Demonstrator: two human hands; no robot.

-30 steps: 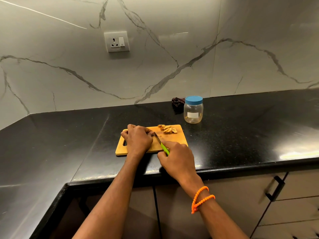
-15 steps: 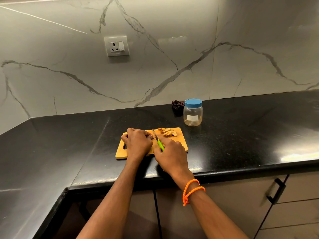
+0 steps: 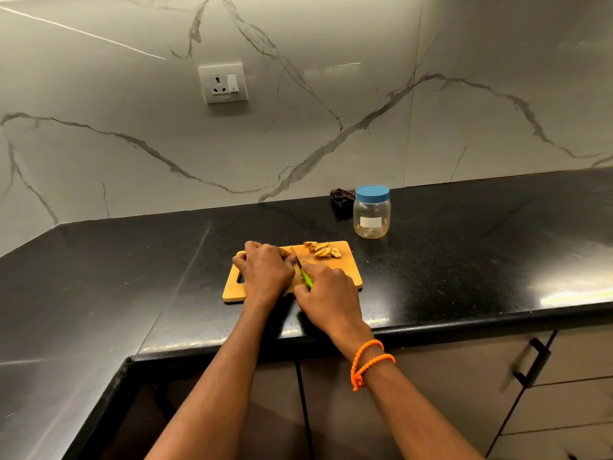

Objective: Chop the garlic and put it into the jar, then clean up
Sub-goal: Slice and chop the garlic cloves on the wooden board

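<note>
Home kitchen: black stone surface [image 3: 464, 260], marble backsplash [image 3: 331, 127] with socket [image 3: 223, 83], cabinets [image 3: 547, 393] below, board [image 3: 348, 270] under fingers.

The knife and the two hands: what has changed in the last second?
The right hand slid forward along the knife toward the left hand, covering most of the green handle. The left hand stays curled on the cutting board. The garlic slices and the closed jar did not move.

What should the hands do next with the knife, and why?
Probably press the knife down for another slice. The right hand grips its green handle, the blade sits beside the left hand curled on the cutting board, cut garlic pieces are piled behind, and the jar is lidded.
</note>
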